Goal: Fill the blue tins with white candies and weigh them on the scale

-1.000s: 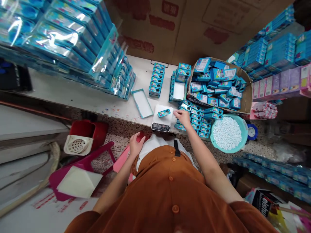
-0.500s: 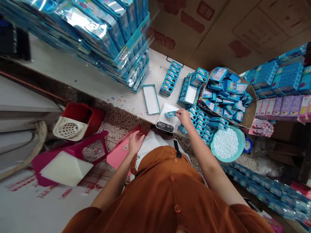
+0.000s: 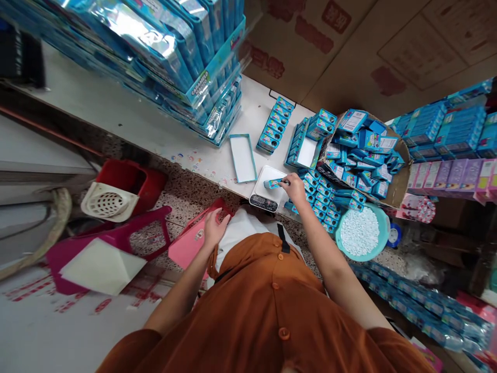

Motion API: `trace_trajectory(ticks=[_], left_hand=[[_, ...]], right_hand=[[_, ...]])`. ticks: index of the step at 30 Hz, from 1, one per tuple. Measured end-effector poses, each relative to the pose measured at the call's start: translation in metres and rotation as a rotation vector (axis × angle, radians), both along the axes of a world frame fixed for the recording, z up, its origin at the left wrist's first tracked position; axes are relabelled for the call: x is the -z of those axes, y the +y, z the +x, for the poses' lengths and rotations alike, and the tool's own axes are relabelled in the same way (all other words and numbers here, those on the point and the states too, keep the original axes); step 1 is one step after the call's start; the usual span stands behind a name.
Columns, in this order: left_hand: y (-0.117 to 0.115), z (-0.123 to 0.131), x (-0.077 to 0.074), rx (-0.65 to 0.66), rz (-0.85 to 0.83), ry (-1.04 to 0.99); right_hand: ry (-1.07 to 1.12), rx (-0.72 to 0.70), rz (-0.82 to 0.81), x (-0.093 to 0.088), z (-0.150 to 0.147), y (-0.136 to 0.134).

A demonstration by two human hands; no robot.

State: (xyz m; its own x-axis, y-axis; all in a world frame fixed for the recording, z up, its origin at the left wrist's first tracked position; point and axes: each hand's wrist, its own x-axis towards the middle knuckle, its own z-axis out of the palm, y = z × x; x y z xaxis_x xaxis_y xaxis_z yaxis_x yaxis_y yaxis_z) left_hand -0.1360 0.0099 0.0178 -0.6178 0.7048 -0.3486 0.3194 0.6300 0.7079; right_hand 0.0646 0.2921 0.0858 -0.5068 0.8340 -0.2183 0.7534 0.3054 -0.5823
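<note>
Surface: white counter (image 3: 163, 129), digital scale (image 3: 262, 178)
Right grip (image 3: 294, 187): clenched on blue tin (image 3: 274, 183), lying crosswise over scale
Left grip (image 3: 214, 230): open, farther off

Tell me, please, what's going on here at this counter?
A person's right hand pinches a small blue tin over a white digital scale on the counter's edge. Their left hand is open and holds nothing, just above a pink plastic tray. Beside the scale lie loose blue tins, and a cardboard box heaped with blue packs stands just past them. A teal basin of small white pieces sits close by.
</note>
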Motion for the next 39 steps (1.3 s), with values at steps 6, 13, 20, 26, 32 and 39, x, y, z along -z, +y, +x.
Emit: trace_trajectory(ticks=[6, 13, 20, 26, 32, 39], left_hand=[[0.001, 0.001, 0.000, -0.007, -0.002, -0.008], [-0.002, 0.002, 0.003, -0.007, -0.007, 0.004], [-0.001, 0.003, 0.003, -0.006, -0.006, -0.002], [-0.001, 0.003, 0.003, -0.002, -0.007, -0.003], [-0.001, 0.002, 0.000, 0.010, -0.016, 0.005], [-0.003, -0.005, -0.006, 0.010, -0.047, 0.017]], right_hand=[[0.021, -0.002, 0.021, 0.006, 0.003, 0.002], [0.034, 0.015, 0.040, 0.011, 0.003, 0.002], [0.041, 0.026, 0.018, 0.009, 0.004, 0.001], [0.070, 0.067, 0.058, 0.003, 0.001, -0.002], [0.141, 0.199, 0.071, -0.005, 0.004, -0.006], [0.140, 0.466, 0.103, -0.015, 0.064, -0.028]])
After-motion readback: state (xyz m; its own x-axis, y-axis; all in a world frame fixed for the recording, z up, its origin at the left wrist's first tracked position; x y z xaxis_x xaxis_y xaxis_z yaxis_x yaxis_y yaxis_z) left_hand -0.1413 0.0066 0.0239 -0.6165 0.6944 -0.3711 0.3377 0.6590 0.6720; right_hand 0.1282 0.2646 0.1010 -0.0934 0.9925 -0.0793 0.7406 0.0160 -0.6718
